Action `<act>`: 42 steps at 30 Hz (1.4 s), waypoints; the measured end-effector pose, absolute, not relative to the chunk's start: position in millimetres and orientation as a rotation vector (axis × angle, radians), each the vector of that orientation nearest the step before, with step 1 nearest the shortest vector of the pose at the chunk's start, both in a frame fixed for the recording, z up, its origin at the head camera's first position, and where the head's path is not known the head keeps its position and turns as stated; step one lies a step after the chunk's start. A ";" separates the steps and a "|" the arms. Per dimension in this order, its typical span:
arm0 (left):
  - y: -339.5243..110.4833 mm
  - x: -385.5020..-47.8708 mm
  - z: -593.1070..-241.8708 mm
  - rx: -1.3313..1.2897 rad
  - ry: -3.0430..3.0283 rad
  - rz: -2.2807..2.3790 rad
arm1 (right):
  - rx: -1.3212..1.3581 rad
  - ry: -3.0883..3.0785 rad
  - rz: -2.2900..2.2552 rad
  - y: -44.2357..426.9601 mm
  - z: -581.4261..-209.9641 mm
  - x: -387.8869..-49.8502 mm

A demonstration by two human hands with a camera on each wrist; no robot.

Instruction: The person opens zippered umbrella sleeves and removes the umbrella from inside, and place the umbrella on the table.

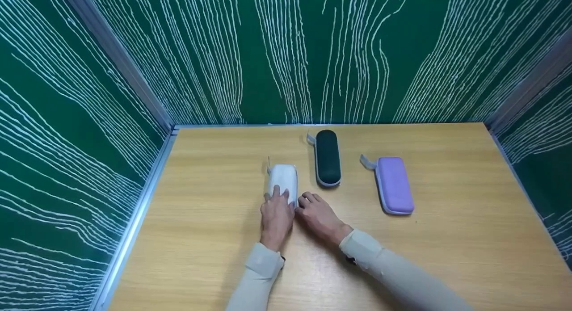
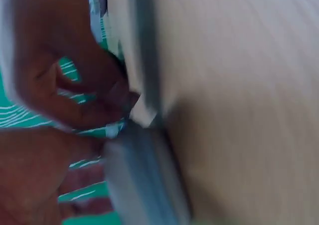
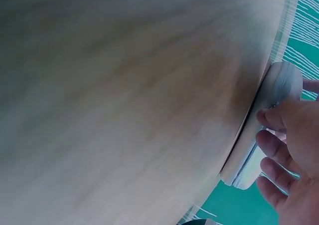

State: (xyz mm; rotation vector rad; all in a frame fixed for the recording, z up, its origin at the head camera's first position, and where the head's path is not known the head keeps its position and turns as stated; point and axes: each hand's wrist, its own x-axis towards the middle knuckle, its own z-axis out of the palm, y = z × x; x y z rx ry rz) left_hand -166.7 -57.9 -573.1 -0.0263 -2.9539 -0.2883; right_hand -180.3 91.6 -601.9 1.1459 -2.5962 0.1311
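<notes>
A white zip case lies lengthwise on the wooden table, a light strap at its far left corner. My left hand holds it from above, fingers spread over its near half. At the case's near right edge, my right hand has its fingers curled in. The left wrist view shows the right thumb and forefinger pinching at the end of the seam, beside the left hand; the zipper pull itself is blurred and mostly hidden. In the right wrist view, the right hand is against the zipped side of the case.
A dark green case lies just beyond and right of the white one. Farther right is a purple case. Both have light straps on their left sides. Green panels with white wavy lines stand behind the table and along both sides.
</notes>
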 end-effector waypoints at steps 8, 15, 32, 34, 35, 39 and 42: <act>-88.1 -168.5 -563.1 -0.401 -3.108 -0.322 | 1.123 -2.637 0.139 92.7 -601.6 -181.3; -93.6 -164.7 -566.7 -0.457 -3.028 -0.444 | 1.117 -2.612 0.054 93.2 -600.1 -181.1; -71.4 -160.4 -574.6 -0.253 -3.006 -0.433 | 1.096 -2.707 0.157 100.9 -598.0 -178.8; -68.7 -159.6 -575.1 -0.234 -2.993 -0.427 | 1.094 -2.717 0.154 101.3 -598.3 -178.6; -67.2 -159.2 -575.6 -0.228 -2.984 -0.422 | 1.091 -2.720 0.148 101.5 -598.5 -178.5; -61.8 -156.4 -578.8 -0.209 -2.916 -0.413 | 1.087 -2.681 0.132 102.8 -600.7 -178.4; -57.9 -154.2 -581.8 -0.195 -2.862 -0.396 | 1.078 -2.628 0.127 103.8 -602.4 -178.5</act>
